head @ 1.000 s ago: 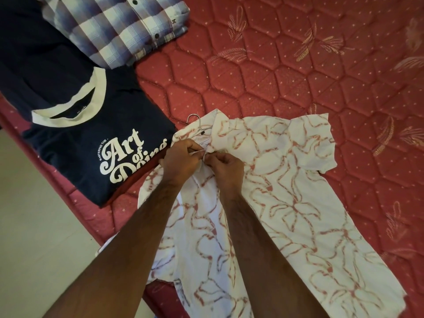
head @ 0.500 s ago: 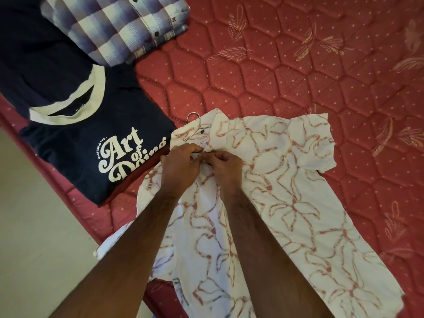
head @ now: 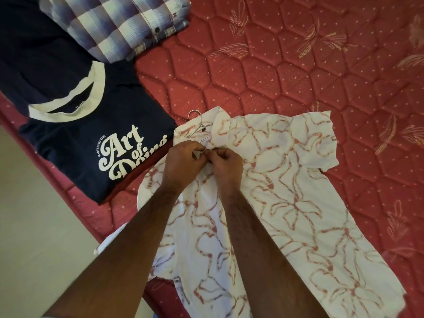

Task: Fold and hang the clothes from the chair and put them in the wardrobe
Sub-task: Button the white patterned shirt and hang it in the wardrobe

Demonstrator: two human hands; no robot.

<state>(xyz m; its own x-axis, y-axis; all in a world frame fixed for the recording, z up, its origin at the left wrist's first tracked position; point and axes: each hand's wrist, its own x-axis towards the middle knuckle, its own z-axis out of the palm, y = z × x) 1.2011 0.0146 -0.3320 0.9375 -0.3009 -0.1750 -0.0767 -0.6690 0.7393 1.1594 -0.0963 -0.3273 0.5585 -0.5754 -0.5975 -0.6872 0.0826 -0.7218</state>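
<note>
A red quilted mattress (head: 286, 72) carries everything. Spread flat on it lies a white short-sleeved shirt with a red floral line print (head: 298, 203), laid out so its front can be fastened. A folded navy T-shirt with white lettering (head: 91, 125) and a folded blue plaid shirt (head: 114, 26) sit finished beside it. A thin metal wire hanger (head: 195, 120) pokes from the collar – the shirt is probably meant for hanging. Left hand (head: 183, 164) and right hand (head: 226, 168) meet just below the collar, fingers pinching the placket – apparently buttoning it

Little changed: the left hand (head: 183, 162) and right hand (head: 226, 167) worked their fingertips closer together at the white floral shirt (head: 286, 203) placket below the collar, centre frame.
</note>
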